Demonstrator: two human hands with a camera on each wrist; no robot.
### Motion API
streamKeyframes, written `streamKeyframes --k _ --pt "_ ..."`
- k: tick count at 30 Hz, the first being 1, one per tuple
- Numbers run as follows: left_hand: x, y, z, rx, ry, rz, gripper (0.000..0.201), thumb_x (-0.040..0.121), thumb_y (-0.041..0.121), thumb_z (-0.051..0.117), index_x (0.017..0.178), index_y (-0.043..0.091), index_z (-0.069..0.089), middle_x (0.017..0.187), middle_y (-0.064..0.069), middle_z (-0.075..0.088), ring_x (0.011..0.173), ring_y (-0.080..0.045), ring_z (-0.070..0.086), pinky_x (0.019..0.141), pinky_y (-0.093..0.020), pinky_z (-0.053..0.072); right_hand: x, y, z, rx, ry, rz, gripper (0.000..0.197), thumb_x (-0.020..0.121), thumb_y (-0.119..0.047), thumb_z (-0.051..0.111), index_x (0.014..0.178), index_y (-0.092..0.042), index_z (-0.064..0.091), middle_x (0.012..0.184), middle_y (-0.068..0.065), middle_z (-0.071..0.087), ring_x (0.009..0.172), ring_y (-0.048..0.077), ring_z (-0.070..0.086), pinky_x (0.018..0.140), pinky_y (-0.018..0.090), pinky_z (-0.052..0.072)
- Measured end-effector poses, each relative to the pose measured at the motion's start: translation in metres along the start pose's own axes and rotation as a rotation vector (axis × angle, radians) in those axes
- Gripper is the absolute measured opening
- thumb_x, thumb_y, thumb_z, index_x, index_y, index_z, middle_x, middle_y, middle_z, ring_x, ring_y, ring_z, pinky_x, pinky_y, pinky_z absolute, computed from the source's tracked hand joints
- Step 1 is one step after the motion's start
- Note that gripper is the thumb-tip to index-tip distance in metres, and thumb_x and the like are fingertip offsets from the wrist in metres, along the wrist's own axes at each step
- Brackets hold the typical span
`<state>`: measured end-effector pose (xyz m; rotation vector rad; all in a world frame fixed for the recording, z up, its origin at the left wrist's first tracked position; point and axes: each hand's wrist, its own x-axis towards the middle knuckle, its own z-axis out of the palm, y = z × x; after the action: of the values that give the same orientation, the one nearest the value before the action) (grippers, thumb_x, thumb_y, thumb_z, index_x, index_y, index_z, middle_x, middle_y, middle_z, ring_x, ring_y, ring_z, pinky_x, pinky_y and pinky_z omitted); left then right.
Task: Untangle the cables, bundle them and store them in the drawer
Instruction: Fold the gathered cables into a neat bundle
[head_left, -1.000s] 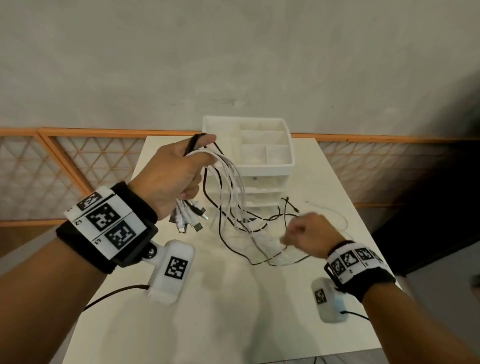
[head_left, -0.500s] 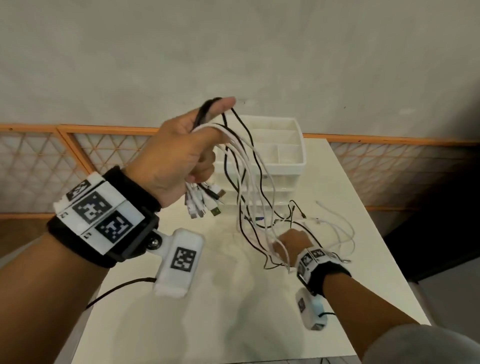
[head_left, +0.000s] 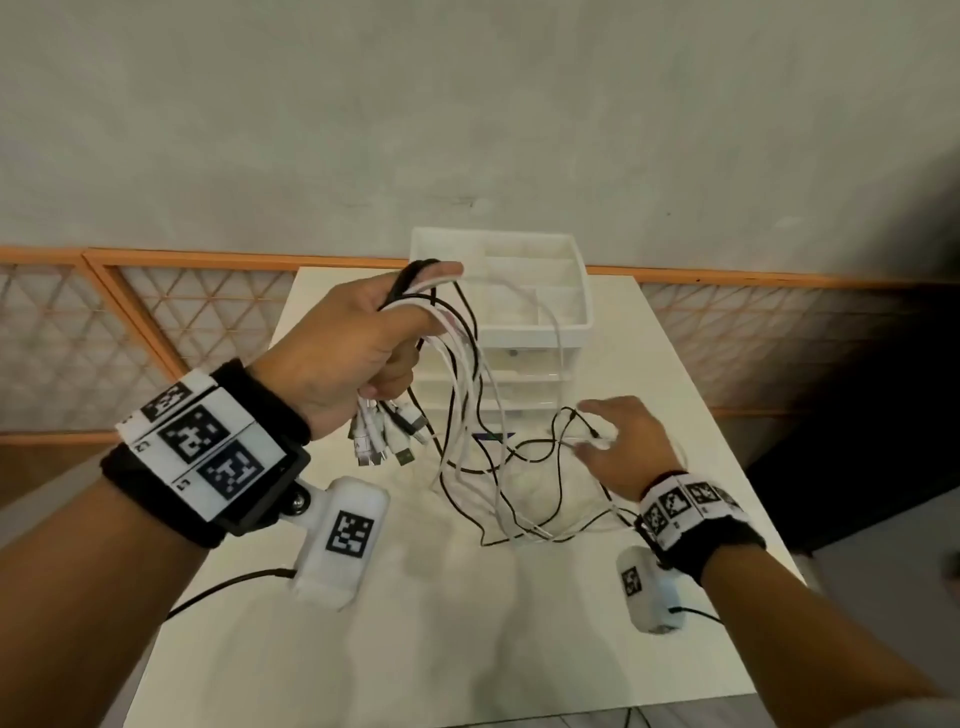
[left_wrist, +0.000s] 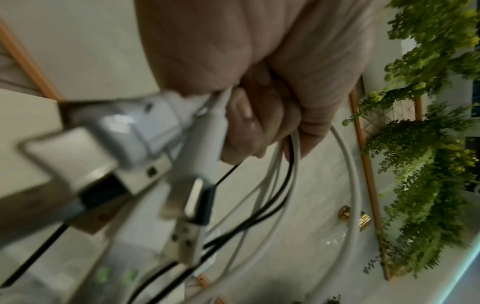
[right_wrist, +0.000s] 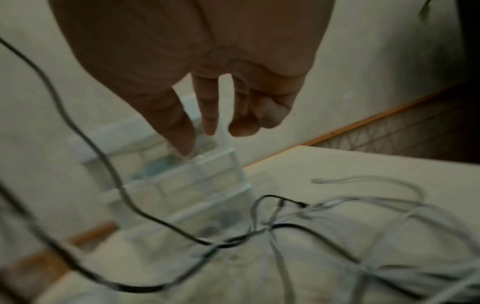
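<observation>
Cables (head_left: 470, 415), white and black, hang in loops from the left hand (head_left: 343, 353), raised over the left part of the white table (head_left: 395, 649). Its fingers (left_wrist: 249, 127) are curled tight round the gathered strands, thumb stretched along the top, and a cluster of USB plugs (head_left: 384, 436) dangles below the fist. The loose ends trail in a tangle on the tabletop just near of the white drawer unit (head_left: 524, 332) at the far edge. Over that tangle, to the right, the right hand (head_left: 623, 441) hovers with fingers (right_wrist: 207, 107) spread and relaxed, gripping nothing.
</observation>
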<state>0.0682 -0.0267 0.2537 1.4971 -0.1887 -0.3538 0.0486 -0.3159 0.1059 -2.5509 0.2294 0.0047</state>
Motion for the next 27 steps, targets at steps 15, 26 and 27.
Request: streamKeyframes --k 15,26,27 --pt "-0.015 0.006 0.008 0.051 -0.121 0.003 0.050 0.091 -0.004 0.056 0.126 0.030 0.066 0.066 -0.025 0.023 0.040 -0.013 0.015 0.039 -0.019 0.021 -0.011 -0.091 0.040 0.239 -0.714 -0.293 0.017 0.081 -0.014 0.067 0.095 -0.013 0.076 0.102 0.015 0.074 0.097 0.038 0.068 0.087 0.047 0.057" --pt "-0.005 0.002 -0.007 0.000 0.070 0.043 0.046 0.090 0.001 0.058 0.128 0.025 0.064 0.074 -0.017 0.013 0.038 -0.013 0.017 0.039 -0.020 0.021 0.006 0.002 0.027 -0.274 -0.263 0.080 0.025 0.096 -0.023 0.052 0.101 -0.016 0.076 0.109 0.008 0.072 0.106 0.030 0.065 0.089 0.032 0.050" --pt "-0.004 -0.003 -0.005 0.008 0.066 0.024 0.045 0.090 0.001 0.059 0.129 0.024 0.063 0.070 -0.012 0.015 0.038 -0.013 0.017 0.039 -0.020 0.021 0.008 0.004 0.020 -0.227 -0.176 0.100 0.023 0.096 -0.025 0.055 0.101 -0.016 0.076 0.107 0.008 0.073 0.105 0.031 0.064 0.088 0.031 0.048"
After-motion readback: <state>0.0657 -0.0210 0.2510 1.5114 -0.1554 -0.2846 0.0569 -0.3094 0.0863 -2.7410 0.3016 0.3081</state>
